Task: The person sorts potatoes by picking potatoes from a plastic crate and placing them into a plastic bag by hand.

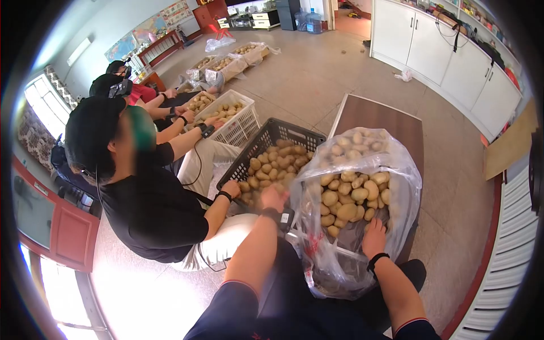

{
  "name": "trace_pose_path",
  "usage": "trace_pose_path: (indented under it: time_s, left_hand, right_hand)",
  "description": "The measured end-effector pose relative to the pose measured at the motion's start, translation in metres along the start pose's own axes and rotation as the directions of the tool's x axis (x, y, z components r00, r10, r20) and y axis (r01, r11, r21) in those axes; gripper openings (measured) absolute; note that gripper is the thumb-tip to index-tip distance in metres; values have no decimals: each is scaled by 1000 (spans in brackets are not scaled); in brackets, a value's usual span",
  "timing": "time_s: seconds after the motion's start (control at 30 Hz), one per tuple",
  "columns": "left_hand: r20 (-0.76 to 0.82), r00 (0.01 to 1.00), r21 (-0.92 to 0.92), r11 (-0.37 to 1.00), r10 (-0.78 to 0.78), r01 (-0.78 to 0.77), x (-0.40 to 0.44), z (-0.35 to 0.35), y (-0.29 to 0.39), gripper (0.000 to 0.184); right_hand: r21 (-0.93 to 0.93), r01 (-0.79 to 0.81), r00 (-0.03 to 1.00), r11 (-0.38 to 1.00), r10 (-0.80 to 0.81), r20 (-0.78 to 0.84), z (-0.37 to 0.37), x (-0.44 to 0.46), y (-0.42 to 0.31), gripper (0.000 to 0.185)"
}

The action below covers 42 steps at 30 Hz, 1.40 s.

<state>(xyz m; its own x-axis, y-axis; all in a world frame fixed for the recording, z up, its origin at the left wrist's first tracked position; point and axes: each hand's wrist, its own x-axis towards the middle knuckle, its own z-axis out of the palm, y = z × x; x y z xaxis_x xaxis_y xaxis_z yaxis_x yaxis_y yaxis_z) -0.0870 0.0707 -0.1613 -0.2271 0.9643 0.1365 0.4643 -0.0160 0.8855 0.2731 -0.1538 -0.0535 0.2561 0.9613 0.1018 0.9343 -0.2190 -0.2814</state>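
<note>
My left hand (275, 198) is over the near side of a dark plastic crate (310, 136) full of potatoes (279, 158). It is smeared by motion, so its fingers and anything in them cannot be made out. Inside the mouth of a clear plastic bag (405, 170), my right hand (374, 238) lies with fingers stretched out, close to the loose potatoes (347, 211) in the bag. Nothing shows in its grasp. More potatoes are seen through the bag's far side. A wristband (377, 260) is on my right wrist.
A co-worker in a black shirt (153, 198) sits at my left, one hand (230, 188) at the dark crate. Beyond are other people, a white crate (243, 124) of potatoes and more potato containers (232, 62). The bag rests on a brown board (385, 113); white cabinets (442, 51) line the right.
</note>
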Motion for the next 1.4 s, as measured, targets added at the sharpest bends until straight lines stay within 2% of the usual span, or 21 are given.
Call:
trace_pose_path:
  time_s: [0.07,0.13,0.23,0.37,0.4,0.43,0.47,0.53,0.6,0.63,0.7,0.8,0.83,0.87,0.97,1.07,1.2,1.27,1.3,1.33,1.4]
  left_hand:
    - [18,999,-49,997,-50,51,-2,-6,8,35]
    - [93,994,169,985,-56,40,-7,-18,36,34]
    - [237,971,574,810,-26,-118,-27,-45,106,32]
    - [309,945,720,676,-108,-158,-29,-44,124,31]
    - [192,942,352,915,-275,196,-28,-37,124,30]
    - [163,874,-132,867,-458,480,-24,-28,123,29]
    - [235,761,-573,546,-605,611,-26,-27,141,29]
    - [208,762,-604,533,-613,593,-36,-18,161,28]
    - [388,810,-548,596,-440,586,-43,-9,163,33]
    - [389,811,-550,597,-436,584,-48,-6,173,33]
    - [571,711,-387,628,-411,675,-65,-7,205,38]
    - [701,638,-267,712,-319,649,-85,-13,241,41]
    - [738,606,-225,738,-297,636,-89,-13,247,44]
    - [738,607,-225,740,-295,633,-91,-9,248,44]
    - [820,485,-114,744,-303,659,-98,-3,251,43]
    - [926,333,-109,716,-180,690,-99,-1,249,40]
    - [900,404,-218,635,-163,741,-92,1,240,34]
    - [874,446,-243,621,-193,745,-87,-1,235,33]
    - [859,481,-307,574,-177,759,-84,-2,232,32]
    - [841,517,-370,524,-162,767,-81,-4,230,32]
    - [793,570,-417,490,-215,765,-77,-10,229,32]
  right_hand:
    - [-32,61,998,998,-61,2,1,-9,-3,47]
    - [-54,85,996,995,-84,8,5,-15,1,49]
    - [-31,100,994,995,-99,37,3,-19,3,50]
    - [171,49,998,984,-55,33,11,-20,13,53]
    - [269,9,1000,963,-15,21,14,-20,16,53]
    - [270,17,1000,963,-21,14,13,-17,15,53]
    - [354,-73,997,932,69,24,11,-16,12,52]
    - [436,-157,987,886,157,38,5,-15,3,51]
    - [572,-243,969,783,223,106,-4,-7,-9,46]
    - [573,-241,969,784,223,102,-9,-2,-16,46]
    - [827,-446,895,341,169,413,-20,11,-34,43]
    - [843,-444,893,303,68,445,-53,20,-70,39]
    - [882,-360,931,302,57,361,-50,23,-80,36]
    - [884,-358,932,301,56,358,-51,26,-85,36]
    - [864,-377,903,335,-75,423,-50,35,-94,37]
    - [905,-305,927,297,-125,354,-44,39,-102,38]
    - [907,-142,973,397,-113,202,-17,41,-78,37]
    - [795,101,994,598,-98,-53,-19,41,-70,32]
    - [798,-49,998,601,-7,67,-35,34,-66,35]
    - [797,-48,998,602,-8,67,-32,34,-59,35]
    - [431,-101,995,897,82,61,-20,36,-26,40]
